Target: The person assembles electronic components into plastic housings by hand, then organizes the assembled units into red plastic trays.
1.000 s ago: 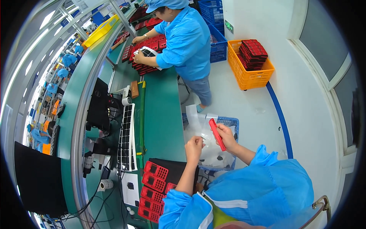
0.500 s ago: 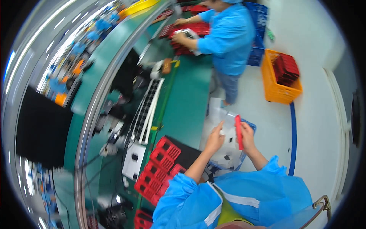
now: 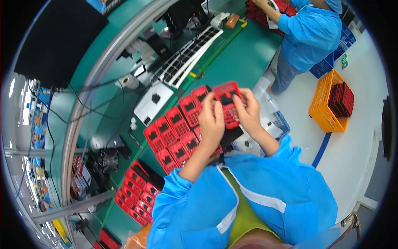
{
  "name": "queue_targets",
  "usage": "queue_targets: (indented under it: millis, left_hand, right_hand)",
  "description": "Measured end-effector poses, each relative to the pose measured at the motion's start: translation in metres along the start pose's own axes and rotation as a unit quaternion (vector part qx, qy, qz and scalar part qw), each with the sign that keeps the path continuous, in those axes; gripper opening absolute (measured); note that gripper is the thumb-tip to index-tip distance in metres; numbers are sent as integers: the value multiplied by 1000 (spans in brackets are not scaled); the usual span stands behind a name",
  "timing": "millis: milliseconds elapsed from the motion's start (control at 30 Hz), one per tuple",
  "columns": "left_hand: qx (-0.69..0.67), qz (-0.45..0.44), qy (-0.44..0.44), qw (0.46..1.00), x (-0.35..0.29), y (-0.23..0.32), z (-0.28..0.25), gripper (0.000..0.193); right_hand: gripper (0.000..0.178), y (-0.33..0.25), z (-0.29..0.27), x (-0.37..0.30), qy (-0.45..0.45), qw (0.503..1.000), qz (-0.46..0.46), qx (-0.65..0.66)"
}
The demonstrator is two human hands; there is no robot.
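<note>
Between my two hands, above the green bench (image 3: 226,62), is a red keypad phone (image 3: 227,106) with a dark screen, keypad side up. My left hand (image 3: 212,124) grips its left edge. My right hand (image 3: 248,113) holds its right edge, the thumb on the face near the screen. Rows of similar red phones (image 3: 176,121) lie face up just left of my hands. Farther left along the bench is a second group of red phones (image 3: 134,193).
A white sheet (image 3: 154,101) with a black piece lies behind the phones, near a white roll (image 3: 129,81). Right of my hands, a blue crate (image 3: 283,124) holds clear plastic. An orange crate (image 3: 321,101) with red parts stands on the floor. A co-worker (image 3: 311,33) handles red parts ahead.
The red phone, before held edge-on over the blue crate, is now face up by the phone rows. My left hand has taken hold of it. The view has turned left.
</note>
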State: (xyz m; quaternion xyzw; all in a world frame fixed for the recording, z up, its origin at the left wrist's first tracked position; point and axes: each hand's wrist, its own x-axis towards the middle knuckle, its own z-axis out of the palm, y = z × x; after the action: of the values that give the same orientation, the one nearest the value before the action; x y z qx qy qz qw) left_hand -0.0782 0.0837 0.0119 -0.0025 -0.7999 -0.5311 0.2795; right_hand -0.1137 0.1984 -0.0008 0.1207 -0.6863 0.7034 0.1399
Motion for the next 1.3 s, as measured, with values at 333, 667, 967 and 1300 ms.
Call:
queue_targets:
  millis: [333, 667, 967, 1300]
  left_hand:
    - [142, -125, 141, 972, -23, -15, -93, 28]
    - [210, -144, 158, 954, -51, -16, -138, 30]
    - [212, -154, 130, 956, -52, -10, -147, 29]
    - [61, -169, 104, 978, -39, -12, -134, 30]
  right_hand:
    - [27, -15, 90, -21, -271, 958, 75, 47]
    - [51, -21, 138, -44, -328, 864, 266, 274]
    - [54, -19, 139, -48, -310, 809, 389, 315]
    - [24, -12, 129, -44, -232, 798, 410, 376]
